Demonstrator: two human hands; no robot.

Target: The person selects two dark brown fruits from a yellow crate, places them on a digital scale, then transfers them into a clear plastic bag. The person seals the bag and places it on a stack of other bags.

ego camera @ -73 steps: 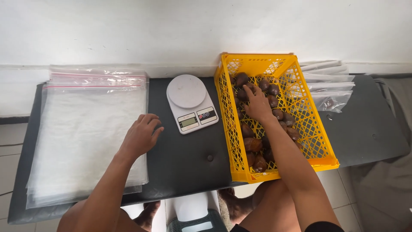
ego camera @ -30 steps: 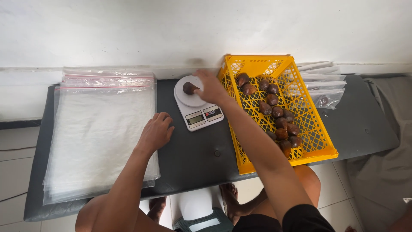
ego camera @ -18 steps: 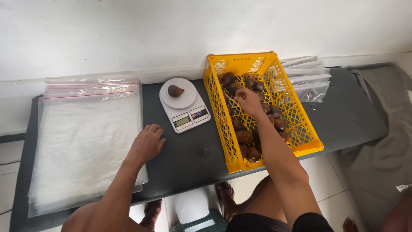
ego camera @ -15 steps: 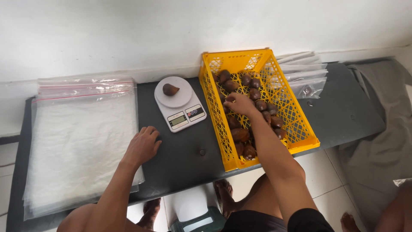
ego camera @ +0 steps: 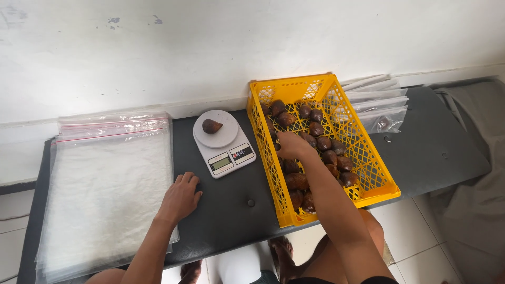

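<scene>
- Head view, your hands: your right hand (ego camera: 292, 148) reaches into the yellow crate (ego camera: 368, 168), fingers curled down among the brown fruits (ego camera: 321, 138); you cannot tell whether they are clamped on one, since the palm hides the tips.
- Your left hand (ego camera: 181, 195) lies flat on the dark bench (ego camera: 231, 210), fingers together and holding nothing, just beside the right edge of the bag stack (ego camera: 105, 184).
- Fruits fill the crate along its length, most of them heaped at the far end and down the left side, under and around your right hand.
- One fruit (ego camera: 211, 125) sits alone on the round plate of the white scale (ego camera: 223, 143), well apart from the crate's load.
- The scale stands on the bench between the bag stack and the crate, its display turned towards you.
- The bag stack is clear plastic with red seal strips at the far end; it covers the left part of the bench and overhangs the near edge.
- More clear bags (ego camera: 379, 100) lie behind the crate's right side, against the white wall (ego camera: 210, 47).
- Grey cloth (ego camera: 473, 158) hangs off the right end of the bench.
- Your bare feet show on the tiled floor (ego camera: 410, 236) under the bench.
</scene>
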